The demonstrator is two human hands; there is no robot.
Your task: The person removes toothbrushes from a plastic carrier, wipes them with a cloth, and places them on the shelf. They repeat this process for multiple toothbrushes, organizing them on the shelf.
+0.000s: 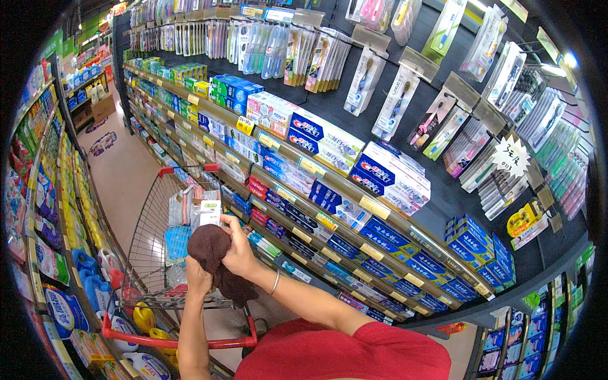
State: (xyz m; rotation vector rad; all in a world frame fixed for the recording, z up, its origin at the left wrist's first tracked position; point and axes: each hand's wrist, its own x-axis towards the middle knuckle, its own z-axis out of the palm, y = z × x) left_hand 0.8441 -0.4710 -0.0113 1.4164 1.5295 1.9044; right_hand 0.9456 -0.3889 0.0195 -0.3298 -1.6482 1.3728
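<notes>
A dark brown piece of knitted or fabric goods [207,246] is bunched up between my two hands, over the shopping cart. My left hand [198,276] grips it from below on the left, while my right hand [239,248] holds its upper right side. Part of the fabric hangs below my right wrist. A white card tag with a green mark [210,211] shows just above the fabric; whether it is attached, I cannot tell. Beneath is the wire shopping cart [142,247] with its red handle [180,341]. Inside lie a blue package [176,243] and several plastic-wrapped items [176,209].
Shelves of boxed toothpaste [327,137] run along the right, under hanging toothbrush packs [323,61]. On the left, a shelf holds detergent bottles [95,287] and bagged goods [76,190]. The aisle floor [118,137] stretches ahead toward a cardboard box [103,108].
</notes>
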